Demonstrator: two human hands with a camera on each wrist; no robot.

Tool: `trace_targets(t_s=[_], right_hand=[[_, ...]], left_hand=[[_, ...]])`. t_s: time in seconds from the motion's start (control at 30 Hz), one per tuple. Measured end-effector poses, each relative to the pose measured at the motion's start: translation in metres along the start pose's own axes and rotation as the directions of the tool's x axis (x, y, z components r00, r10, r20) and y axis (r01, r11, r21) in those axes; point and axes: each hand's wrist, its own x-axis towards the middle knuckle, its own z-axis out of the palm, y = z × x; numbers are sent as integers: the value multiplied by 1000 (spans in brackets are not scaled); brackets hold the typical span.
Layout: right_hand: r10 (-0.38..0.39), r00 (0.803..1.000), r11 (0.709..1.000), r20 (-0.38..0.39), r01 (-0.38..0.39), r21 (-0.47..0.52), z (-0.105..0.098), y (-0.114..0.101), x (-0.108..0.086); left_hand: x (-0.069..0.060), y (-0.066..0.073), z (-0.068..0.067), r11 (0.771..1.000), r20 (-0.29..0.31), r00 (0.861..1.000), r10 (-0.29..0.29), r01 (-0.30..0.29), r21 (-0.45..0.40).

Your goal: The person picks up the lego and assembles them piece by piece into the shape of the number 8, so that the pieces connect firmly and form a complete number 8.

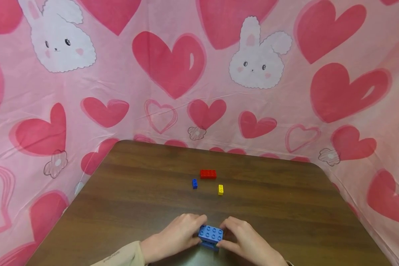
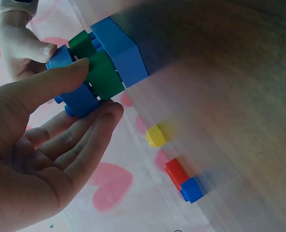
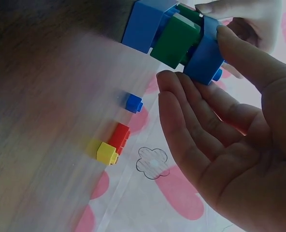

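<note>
Both hands hold a small stack of toy building bricks near the table's front edge. On top is a blue brick (image 1: 211, 233) with several round studs. Below it, a green brick (image 2: 104, 77) and another green brick (image 2: 81, 44) stand side by side on a blue base brick (image 2: 126, 53). My left hand (image 1: 179, 232) grips the stack at its left end, thumb across the near side and fingers on the far side. At the right end, my right hand (image 1: 246, 238) pinches the top blue brick between thumb and fingers.
Farther back on the brown wooden table (image 1: 136, 184) lie a red brick (image 1: 208, 174), a small dark blue brick (image 1: 194, 183) and a small yellow brick (image 1: 221, 189). A pink cloth (image 1: 219, 99) with hearts and rabbits hangs behind and beside the table.
</note>
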Motion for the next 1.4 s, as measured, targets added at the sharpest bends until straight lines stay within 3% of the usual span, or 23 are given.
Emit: trace_targets(t_s=[0.2, 0.33, 0.63, 1.17, 1.4], right_hand=[[-20, 1000, 1000, 1, 20, 21, -1, 2, 1], [-15, 1000, 1000, 8, 15, -3, -1, 1, 2], [-22, 1000, 999, -4, 22, -35, -2, -2, 2], [50, 999, 998, 18, -50, -31, -1, -6, 1], [59, 998, 997, 11, -58, -50, 1, -8, -1]], left_hand=[[0, -3, -3, 999, 46, 999, 9, -7, -52], [0, -5, -4, 995, 76, 997, -13, 21, -94], [1, -5, -4, 993, 53, 998, -36, 41, -110], [11, -4, -13, 993, 157, 985, -66, 80, -83], [9, -1, -11, 998, 128, 991, -37, 42, -38]])
